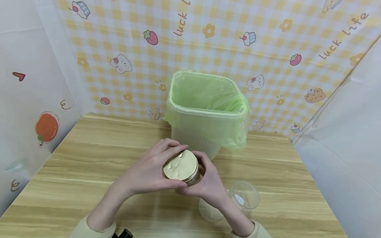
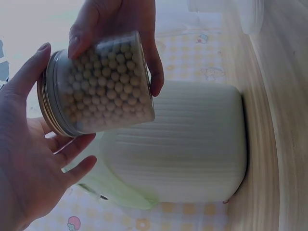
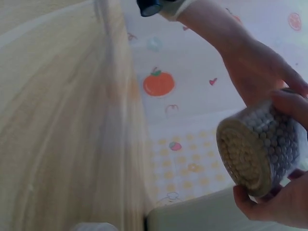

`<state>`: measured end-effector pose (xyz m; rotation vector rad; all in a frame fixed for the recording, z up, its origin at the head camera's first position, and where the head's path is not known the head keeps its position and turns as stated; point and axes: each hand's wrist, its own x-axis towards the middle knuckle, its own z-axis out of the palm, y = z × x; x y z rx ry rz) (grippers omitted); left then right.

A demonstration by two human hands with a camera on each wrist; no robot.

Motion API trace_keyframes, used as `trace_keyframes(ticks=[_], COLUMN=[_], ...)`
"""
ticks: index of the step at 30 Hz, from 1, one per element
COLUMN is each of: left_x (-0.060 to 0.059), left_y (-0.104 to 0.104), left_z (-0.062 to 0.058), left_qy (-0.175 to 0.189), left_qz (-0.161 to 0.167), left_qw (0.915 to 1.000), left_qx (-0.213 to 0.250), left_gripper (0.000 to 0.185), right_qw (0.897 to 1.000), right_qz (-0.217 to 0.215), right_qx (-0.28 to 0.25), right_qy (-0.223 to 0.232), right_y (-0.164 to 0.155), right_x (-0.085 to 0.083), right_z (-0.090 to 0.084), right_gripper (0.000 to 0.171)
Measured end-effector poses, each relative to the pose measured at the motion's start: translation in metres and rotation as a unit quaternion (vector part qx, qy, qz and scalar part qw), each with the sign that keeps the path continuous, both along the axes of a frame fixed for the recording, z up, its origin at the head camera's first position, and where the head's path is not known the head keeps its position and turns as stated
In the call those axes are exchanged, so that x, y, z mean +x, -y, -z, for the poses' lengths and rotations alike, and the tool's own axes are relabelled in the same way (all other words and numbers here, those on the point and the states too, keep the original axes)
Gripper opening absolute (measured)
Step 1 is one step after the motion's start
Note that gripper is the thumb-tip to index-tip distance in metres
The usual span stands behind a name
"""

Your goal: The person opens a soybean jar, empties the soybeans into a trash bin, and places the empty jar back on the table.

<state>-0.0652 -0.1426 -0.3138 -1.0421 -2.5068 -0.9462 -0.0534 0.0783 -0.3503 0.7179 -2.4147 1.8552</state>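
Observation:
Both hands hold a clear jar of small round beige balls up above the table, tilted. Its gold lid, dented on top, faces up toward the head camera. My left hand grips around the lid, thumb on one side and fingers on the other. On the jar's body, lower down, my right hand has its thumb and fingers wrapped round the wall. The right wrist view shows the jar's base with the balls packed against it.
Just beyond the hands stands a pale bin lined with a green bag. By the right forearm are a clear round container and another clear round piece, partly hidden. A patterned cloth hangs behind the wooden table.

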Motion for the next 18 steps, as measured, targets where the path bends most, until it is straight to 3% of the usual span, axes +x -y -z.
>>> trace_keyframes(ticks=[5, 10, 13, 18], left_x=[0.000, 0.002, 0.002, 0.002], left_y=[-0.004, -0.005, -0.002, 0.008], left_z=[0.001, 0.001, -0.001, -0.004], left_qy=[-0.025, 0.004, 0.032, 0.101], left_qz=[-0.036, -0.042, -0.021, 0.041], left_qw=[0.9988, 0.9986, 0.9989, 0.9941], left_qx=[-0.023, -0.032, -0.026, 0.006], left_gripper=[0.085, 0.091, 0.094, 0.092], right_qw=[0.999, 1.000, 0.997, 0.987], right_qz=[0.037, 0.007, -0.027, -0.093], right_qx=[0.015, -0.013, -0.037, -0.062], right_qy=[-0.004, 0.012, 0.057, 0.114], right_y=[0.005, 0.002, -0.001, -0.006], right_x=[0.002, -0.001, -0.004, -0.007], right_z=[0.005, 0.004, 0.002, -0.001], right_gripper=[0.092, 0.090, 0.088, 0.085])
